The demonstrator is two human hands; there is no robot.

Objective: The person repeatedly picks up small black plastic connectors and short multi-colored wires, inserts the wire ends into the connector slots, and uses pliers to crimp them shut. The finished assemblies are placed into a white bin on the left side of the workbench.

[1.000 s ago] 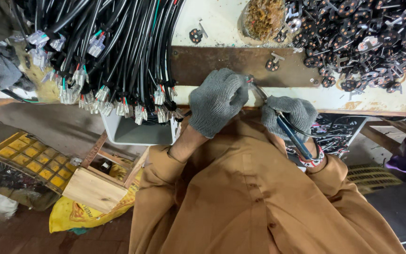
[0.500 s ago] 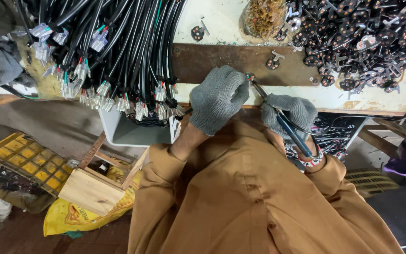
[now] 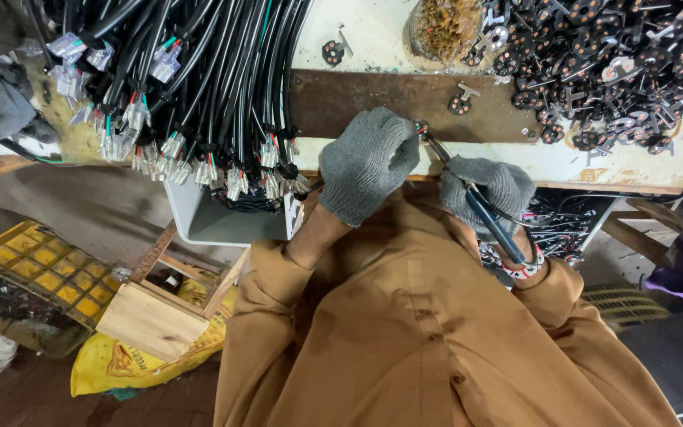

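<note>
Seen from above, a person in a tan buttoned shirt (image 3: 428, 332) works at the edge of a white workbench (image 3: 594, 162). Both hands wear grey knit gloves. The left hand (image 3: 367, 162) is closed into a fist around something small; only a bit of coloured wire (image 3: 421, 128) shows at its right edge — what else the fist holds is hidden. Just to the right of it, the right hand (image 3: 488, 186) grips a blue-handled tool (image 3: 493, 221), its thin metal tip slanting up to meet the wire end beside the left fist, its handle running down past the wrist.

Above both hands lies a rusty brown metal strip (image 3: 381, 99). Up and to the left of the left hand, a thick bundle of black cables (image 3: 215, 79) with clear plastic connectors hangs over the bench edge. Up and to the right of the right hand sits a heap of small dark round metal parts (image 3: 618, 55). Down to the left, well apart from the hands — a wooden box (image 3: 156, 316).
</note>
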